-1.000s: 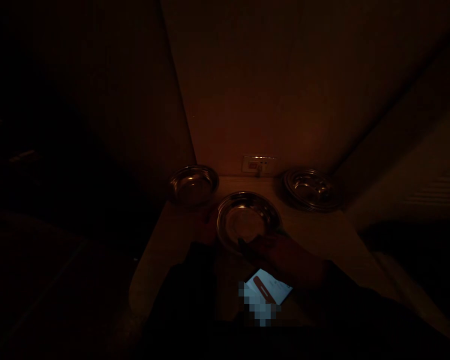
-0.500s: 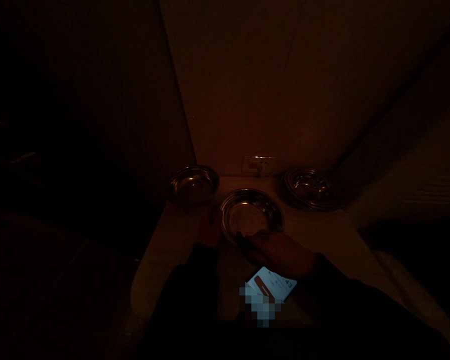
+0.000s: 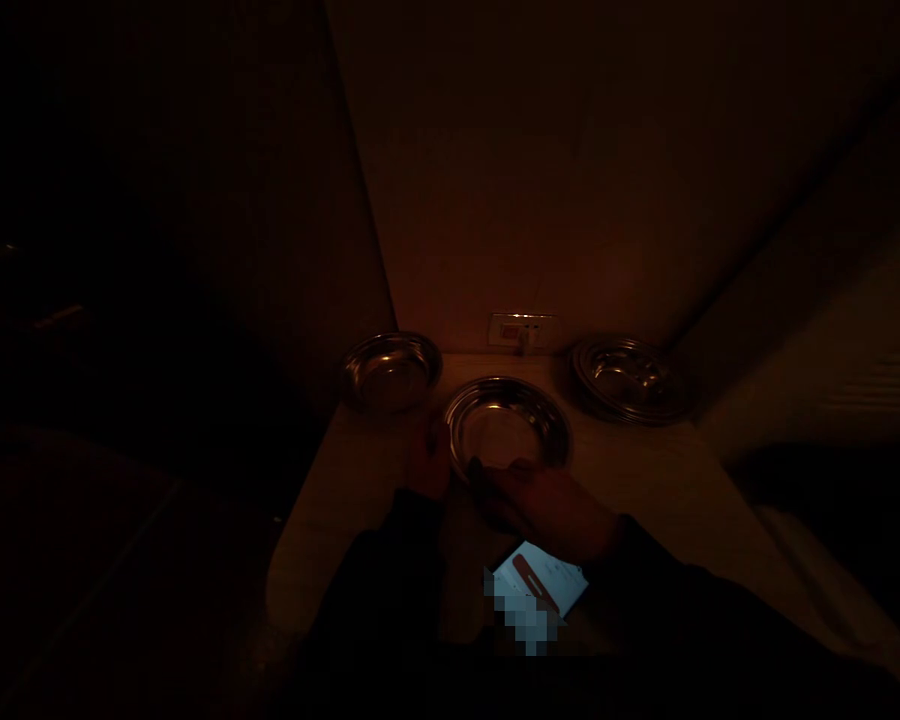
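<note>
In very dim light a round, shiny metal dish (image 3: 499, 437) with a raised rim sits at the middle of the small table. My left hand (image 3: 429, 465) is at the dish's left edge, its fingers curled at the rim, though darkness hides their detail. Over the near edge of the dish lies my right hand (image 3: 559, 510), closed, with a dark shape at its fingertips that I cannot make out. Just below this hand a lit phone (image 3: 544, 575) rests on the table, partly blurred out.
Another metal dish (image 3: 391, 372) stands at the table's back left. At the back right is a stack of metal dishes (image 3: 628, 380). A wall socket (image 3: 523, 330) with a plug is behind the wooden table (image 3: 330, 540), against the panel.
The view has shifted slightly, moving most things a little to the right. My right hand has moved slightly left relative to the dish; the dish stays in place on the table.
</note>
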`<action>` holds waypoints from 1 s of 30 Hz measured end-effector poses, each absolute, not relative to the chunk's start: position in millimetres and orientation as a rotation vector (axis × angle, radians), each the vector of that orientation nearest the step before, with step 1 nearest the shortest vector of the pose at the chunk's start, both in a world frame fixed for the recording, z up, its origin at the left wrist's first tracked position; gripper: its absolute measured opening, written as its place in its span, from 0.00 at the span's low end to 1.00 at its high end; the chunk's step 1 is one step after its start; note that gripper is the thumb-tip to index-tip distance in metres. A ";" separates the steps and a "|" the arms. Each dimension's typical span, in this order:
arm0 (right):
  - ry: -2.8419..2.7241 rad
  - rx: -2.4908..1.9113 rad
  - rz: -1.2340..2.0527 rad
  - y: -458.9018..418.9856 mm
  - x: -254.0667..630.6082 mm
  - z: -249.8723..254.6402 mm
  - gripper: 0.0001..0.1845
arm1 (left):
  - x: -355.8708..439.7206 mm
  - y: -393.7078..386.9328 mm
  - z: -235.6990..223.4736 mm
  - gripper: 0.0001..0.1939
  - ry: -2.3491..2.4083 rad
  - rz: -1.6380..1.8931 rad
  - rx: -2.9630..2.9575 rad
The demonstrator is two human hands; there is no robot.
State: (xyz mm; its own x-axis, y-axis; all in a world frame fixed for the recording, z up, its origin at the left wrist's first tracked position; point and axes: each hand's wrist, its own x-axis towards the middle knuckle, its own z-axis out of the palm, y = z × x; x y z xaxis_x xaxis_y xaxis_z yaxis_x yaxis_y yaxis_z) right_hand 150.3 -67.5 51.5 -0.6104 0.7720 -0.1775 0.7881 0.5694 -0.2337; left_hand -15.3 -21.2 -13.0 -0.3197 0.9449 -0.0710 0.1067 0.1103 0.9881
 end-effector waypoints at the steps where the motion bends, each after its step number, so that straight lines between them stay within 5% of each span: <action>1: 2.741 1.354 -0.456 -68.3 149.0 51.4 0.22 | -15.2 -21.4 -11.8 0.18 1.588 1.319 1.041; 12: 2.834 1.231 -0.656 -73.6 166.7 56.3 0.19 | -20.3 -18.4 -15.7 0.15 1.582 1.332 1.002; 30: 2.736 1.448 -0.381 -72.8 103.3 55.1 0.17 | -16.9 -20.4 -8.0 0.14 1.625 1.362 1.011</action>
State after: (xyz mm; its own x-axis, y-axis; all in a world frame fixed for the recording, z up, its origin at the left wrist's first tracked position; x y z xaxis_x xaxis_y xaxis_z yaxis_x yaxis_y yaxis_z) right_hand 103.3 -72.8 55.1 -0.5688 0.8115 -0.1338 0.8172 0.5392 -0.2035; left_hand -16.9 -20.4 -8.0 -0.3869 0.9196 -0.0681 0.0935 0.1126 0.9892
